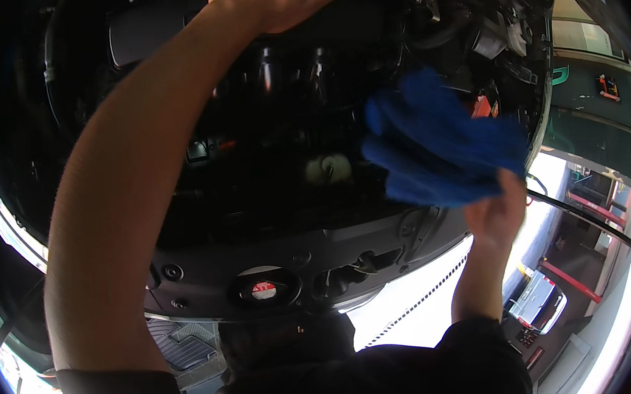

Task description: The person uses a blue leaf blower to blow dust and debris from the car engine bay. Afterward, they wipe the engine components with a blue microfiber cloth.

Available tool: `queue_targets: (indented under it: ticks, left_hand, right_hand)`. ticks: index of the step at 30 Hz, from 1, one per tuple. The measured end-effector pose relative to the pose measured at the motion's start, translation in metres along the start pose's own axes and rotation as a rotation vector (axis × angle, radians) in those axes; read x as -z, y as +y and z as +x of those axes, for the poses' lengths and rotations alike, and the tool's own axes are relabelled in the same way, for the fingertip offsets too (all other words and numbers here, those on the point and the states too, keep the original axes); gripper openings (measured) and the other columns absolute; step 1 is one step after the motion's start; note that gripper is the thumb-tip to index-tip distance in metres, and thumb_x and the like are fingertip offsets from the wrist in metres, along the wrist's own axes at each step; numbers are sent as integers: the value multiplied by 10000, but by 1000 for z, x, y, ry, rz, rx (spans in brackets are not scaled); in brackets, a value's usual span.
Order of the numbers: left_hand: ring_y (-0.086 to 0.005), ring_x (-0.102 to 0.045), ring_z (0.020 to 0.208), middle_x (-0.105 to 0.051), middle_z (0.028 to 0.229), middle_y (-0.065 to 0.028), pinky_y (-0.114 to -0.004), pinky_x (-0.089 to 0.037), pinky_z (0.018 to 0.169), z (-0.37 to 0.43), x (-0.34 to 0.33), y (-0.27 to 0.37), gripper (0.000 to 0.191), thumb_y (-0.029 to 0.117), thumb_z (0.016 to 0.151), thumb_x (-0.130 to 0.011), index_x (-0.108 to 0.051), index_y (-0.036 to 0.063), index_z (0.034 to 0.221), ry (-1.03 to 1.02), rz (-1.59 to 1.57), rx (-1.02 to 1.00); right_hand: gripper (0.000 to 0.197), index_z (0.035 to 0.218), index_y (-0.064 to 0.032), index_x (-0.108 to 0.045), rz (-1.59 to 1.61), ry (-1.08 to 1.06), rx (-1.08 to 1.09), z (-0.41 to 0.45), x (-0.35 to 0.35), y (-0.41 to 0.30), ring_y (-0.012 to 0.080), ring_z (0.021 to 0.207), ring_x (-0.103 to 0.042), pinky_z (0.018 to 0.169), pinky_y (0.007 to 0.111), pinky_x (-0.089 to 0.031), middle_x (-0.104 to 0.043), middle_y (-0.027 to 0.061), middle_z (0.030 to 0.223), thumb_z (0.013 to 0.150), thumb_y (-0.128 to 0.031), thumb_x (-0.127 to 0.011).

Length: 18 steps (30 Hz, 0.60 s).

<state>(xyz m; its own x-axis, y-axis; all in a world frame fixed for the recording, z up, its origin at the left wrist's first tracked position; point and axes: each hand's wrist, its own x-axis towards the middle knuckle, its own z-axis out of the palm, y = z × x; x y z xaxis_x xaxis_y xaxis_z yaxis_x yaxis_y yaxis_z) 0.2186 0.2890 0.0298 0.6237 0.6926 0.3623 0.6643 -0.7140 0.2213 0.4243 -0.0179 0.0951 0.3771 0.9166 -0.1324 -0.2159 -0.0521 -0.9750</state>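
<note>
A blue cloth, blurred and bunched, hangs over the right part of a car's engine bay, held in my right hand. My left hand is stretched to the far side of the bay, over a dark plastic engine cover; its thumb points right and its other fingers are partly cut off by the top edge. Whether it presses on the cover or holds anything cannot be told. Between my arms lie dark engine parts and a pale round part, perhaps a cap.
Nearest my body runs the black front panel with a round recess bearing a red and white label. Metal brackets and hoses crowd the far right. A silver vehicle and red lift arms stand beyond the right side.
</note>
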Motion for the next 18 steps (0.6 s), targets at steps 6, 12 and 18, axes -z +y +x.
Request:
queue_targets:
  ticks: [6, 12, 18]
  left_hand:
    - [-313, -485, 1223, -546, 1256, -177, -427, -379, 1065, -6, -7, -2, 635, 544, 948, -509, -568, 20, 1302, 22, -28, 30]
    - [-306, -487, 1226, -545, 1269, -165, -420, -378, 1071, -9, -4, -4, 635, 545, 933, -533, -578, 28, 1299, 10, -27, 59]
    - [-298, -492, 1209, -550, 1252, -148, -420, -378, 1066, -7, -6, -1, 618, 531, 923, -554, -582, 42, 1300, 40, -30, 56]
  right_hand:
    - [517, 1400, 20, -493, 286, 209, -122, -14, 2, 1, 329, 1280, -562, 1127, 516, -394, -587, 175, 1376, 1036, -343, -451]
    - [309, 1202, 12, -636, -675, -39, -59, 19, -47, 49, 308, 1149, -631, 1006, 410, -475, -644, 166, 1241, 970, -189, -609]
    - [166, 939, 13, -622, -1222, -438, 286, 91, -82, 80, 376, 863, -673, 724, 421, -540, -646, 189, 989, 925, -151, -644]
